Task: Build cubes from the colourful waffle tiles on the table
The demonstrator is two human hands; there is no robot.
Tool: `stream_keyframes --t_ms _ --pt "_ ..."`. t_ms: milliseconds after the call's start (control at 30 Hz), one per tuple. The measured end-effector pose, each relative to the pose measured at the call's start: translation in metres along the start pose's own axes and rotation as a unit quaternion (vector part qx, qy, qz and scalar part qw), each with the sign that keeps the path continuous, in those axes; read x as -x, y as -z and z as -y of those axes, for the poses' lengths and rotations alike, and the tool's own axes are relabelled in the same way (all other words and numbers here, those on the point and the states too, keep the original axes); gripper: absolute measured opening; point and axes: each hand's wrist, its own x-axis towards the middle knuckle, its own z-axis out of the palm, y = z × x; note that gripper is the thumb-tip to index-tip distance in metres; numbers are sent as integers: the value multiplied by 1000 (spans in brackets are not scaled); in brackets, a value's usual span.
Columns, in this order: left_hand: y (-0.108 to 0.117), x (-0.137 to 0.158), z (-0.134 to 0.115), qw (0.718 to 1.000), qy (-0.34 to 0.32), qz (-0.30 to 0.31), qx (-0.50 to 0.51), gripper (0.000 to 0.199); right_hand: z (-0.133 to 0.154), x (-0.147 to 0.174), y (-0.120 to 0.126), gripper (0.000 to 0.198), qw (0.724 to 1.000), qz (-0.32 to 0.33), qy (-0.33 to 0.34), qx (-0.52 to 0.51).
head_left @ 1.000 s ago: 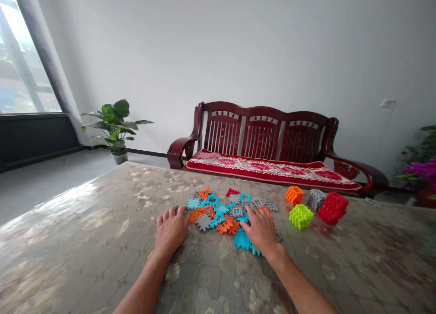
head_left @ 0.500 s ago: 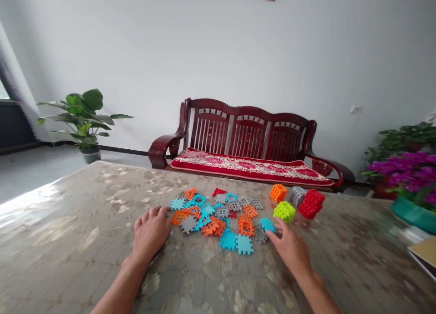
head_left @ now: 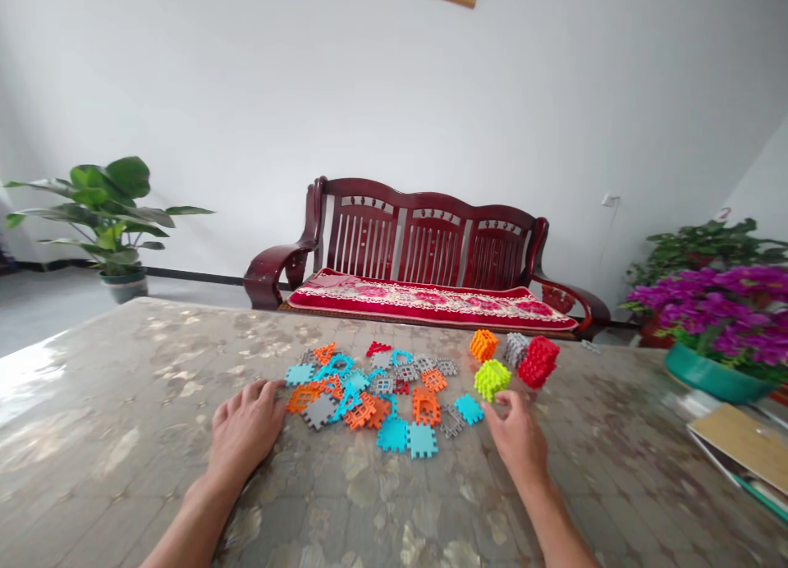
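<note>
A: The lime-green cube [head_left: 492, 378] sits on the tabletop [head_left: 123, 437] just beyond the right hand [head_left: 520, 438], a little to the left of the fingertips [head_left: 503, 398]. Those fingers are loosely curled, tips drawn near each other but pinching nothing; I cannot tell whether they touch the cube or stop just short.

B: And the left hand [head_left: 245, 431]?

A: Flat on the tabletop, palm down, fingers relaxed and slightly spread, tips at the left edge of the loose flat tiles [head_left: 369, 387]. It is well apart from the cube, so the right hand is clearly the nearer one.

B: Any long axis to the cube?

A: None that shows (it looks about as wide as it is tall), so no side seems to matter more than another.

B: What crowds it?

A: A red cube [head_left: 538, 362] just beside it to the right and behind, a grey cube [head_left: 515, 348] and an orange cube [head_left: 483, 345] close behind. To its left a blue tile [head_left: 469, 408] lies near the right thumb.

B: Open room?

A: Bare tabletop toward the person and to the right of the right hand. Farther right, near the edge, stand a teal pot of purple flowers [head_left: 714, 377] and some books [head_left: 742, 449]. A wooden bench [head_left: 424, 260] stands behind.
</note>
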Motion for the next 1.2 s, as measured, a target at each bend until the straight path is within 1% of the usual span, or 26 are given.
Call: stream_keyframes --t_ms 33,100,167,233,333,433,600,967,1200 --pt "0 0 0 1000 0 1 -3 47 -4 -4 -1 44 1000 -23 -19 -6" --pt "1 0 -1 1000 1 0 -4 47 -10 -12 -2 65 998 -48 -47 -1" --pt "3 0 -2 1000 2 2 -1 47 -12 -18 -4 83 996 -40 -75 20" --pt "4 -1 -3 1000 5 8 3 47 -11 -23 -7 90 995 -19 -92 44" --pt "5 -1 -3 1000 8 12 6 48 -7 -28 -11 92 993 -2 -89 73" --pt "4 -1 -1 1000 4 4 9 48 -5 -33 -14 92 993 0 -75 92" --pt "1 -2 0 1000 2 -6 16 46 -6 -42 -18 87 991 1 -61 122" --pt "1 -3 1 1000 6 17 -6 50 -16 -69 -20 78 984 2 -90 155" --pt "-6 -5 6 1000 -3 -2 -3 49 -23 -78 -27 79 984 -10 -84 155"
